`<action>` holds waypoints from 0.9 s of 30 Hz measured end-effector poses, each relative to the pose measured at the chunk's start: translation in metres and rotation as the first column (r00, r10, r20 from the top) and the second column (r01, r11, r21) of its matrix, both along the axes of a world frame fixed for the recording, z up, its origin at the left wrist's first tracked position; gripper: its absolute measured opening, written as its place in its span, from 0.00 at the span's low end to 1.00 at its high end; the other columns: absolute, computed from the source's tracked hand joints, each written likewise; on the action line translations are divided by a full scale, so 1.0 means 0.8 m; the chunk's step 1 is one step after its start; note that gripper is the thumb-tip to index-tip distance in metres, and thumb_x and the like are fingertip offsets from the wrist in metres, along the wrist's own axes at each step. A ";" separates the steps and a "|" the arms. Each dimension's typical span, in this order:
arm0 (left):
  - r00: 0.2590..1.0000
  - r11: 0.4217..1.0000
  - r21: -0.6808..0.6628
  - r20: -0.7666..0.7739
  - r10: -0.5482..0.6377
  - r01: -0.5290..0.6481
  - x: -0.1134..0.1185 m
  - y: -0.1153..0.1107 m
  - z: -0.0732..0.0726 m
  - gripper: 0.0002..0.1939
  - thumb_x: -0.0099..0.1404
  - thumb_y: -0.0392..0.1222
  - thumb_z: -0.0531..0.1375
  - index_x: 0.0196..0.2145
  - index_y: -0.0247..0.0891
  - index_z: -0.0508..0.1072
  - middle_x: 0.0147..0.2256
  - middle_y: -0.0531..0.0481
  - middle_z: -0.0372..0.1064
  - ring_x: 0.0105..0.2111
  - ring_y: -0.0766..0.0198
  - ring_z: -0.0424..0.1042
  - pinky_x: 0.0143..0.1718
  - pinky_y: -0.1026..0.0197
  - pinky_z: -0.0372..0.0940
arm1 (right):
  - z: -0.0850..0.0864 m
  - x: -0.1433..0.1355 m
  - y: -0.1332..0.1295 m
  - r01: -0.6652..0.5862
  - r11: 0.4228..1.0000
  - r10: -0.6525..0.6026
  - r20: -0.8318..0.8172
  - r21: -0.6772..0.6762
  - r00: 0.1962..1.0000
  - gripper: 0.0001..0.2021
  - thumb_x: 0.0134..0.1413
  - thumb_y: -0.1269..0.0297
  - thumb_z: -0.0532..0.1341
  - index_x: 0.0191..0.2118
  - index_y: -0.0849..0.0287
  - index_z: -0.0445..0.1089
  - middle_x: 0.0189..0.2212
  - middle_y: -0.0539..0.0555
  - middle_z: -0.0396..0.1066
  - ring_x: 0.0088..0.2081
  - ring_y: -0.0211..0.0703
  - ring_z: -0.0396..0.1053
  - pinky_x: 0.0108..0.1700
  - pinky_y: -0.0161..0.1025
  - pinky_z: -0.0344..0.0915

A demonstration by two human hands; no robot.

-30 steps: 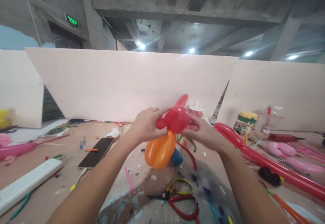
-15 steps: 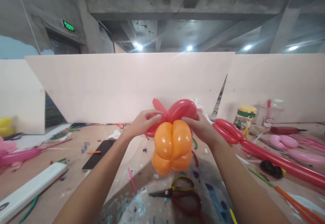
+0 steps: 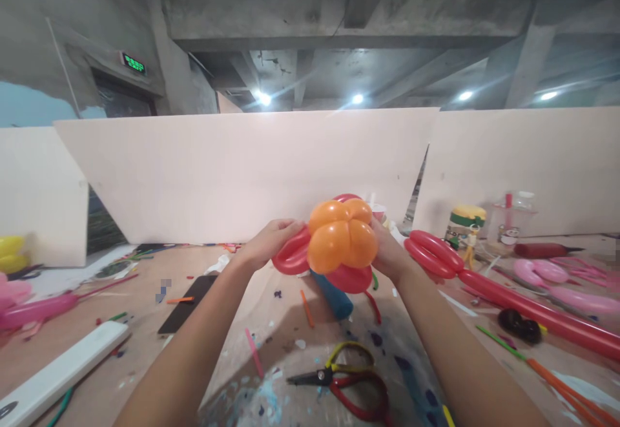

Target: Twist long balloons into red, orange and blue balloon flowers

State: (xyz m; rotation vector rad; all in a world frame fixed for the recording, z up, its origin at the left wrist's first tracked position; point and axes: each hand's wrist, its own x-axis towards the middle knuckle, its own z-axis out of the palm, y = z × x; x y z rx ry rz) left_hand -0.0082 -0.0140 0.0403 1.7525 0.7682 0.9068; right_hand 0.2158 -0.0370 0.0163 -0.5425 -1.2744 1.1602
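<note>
A cluster of round orange balloon bubbles [image 3: 343, 236] faces me at the middle, with red balloon loops [image 3: 292, 254] around and behind it. My left hand [image 3: 274, 239] has its fingers closed on the red loop at the left. At the right side, my right hand [image 3: 387, 246] holds the balloon piece, its fingertips hidden behind the orange bubbles. A blue balloon [image 3: 334, 294] sticks out below the cluster. Scissors [image 3: 334, 375] with one yellow and one red handle lie on the table under it.
A long red balloon [image 3: 537, 304], a black balloon [image 3: 519, 326] and a yellow-lidded jar [image 3: 465, 223] are at the right. To the left are a dark flat object [image 3: 186, 304], a white bar [image 3: 62, 369] and pink balloons [image 3: 39, 309]. White boards [image 3: 252, 175] stand behind the table.
The balloon piece has turned, so the orange bubbles sit higher and more to the right. The blue balloon and an orange strip now show below it. The view has tilted slightly up.
</note>
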 end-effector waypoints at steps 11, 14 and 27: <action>0.976 0.958 0.227 -0.165 -0.140 0.176 0.004 -0.013 0.006 0.19 0.59 0.49 0.59 0.44 0.36 0.73 0.32 0.46 0.73 0.31 0.61 0.71 0.30 0.61 0.65 | 0.010 0.005 -0.016 0.082 0.990 -0.113 0.306 0.113 0.945 0.25 0.50 0.55 0.63 0.54 0.50 0.62 0.50 0.54 0.68 0.49 0.48 0.67 0.46 0.43 0.67; 0.993 0.988 0.152 0.117 -0.030 0.012 0.001 -0.011 0.005 0.16 0.55 0.47 0.62 0.39 0.35 0.74 0.30 0.47 0.73 0.30 0.62 0.70 0.30 0.62 0.65 | 0.004 0.012 0.001 0.310 0.944 -0.326 0.167 0.112 0.931 0.26 0.48 0.52 0.64 0.53 0.50 0.62 0.47 0.54 0.69 0.47 0.47 0.68 0.47 0.43 0.66; 0.938 0.999 0.033 0.345 0.019 -0.032 0.002 0.010 -0.016 0.15 0.48 0.42 0.66 0.34 0.35 0.72 0.26 0.51 0.71 0.25 0.65 0.68 0.26 0.64 0.63 | -0.016 0.010 0.018 0.023 0.993 -0.017 0.047 -0.116 0.999 0.22 0.47 0.50 0.64 0.48 0.49 0.63 0.34 0.51 0.72 0.32 0.42 0.72 0.28 0.35 0.67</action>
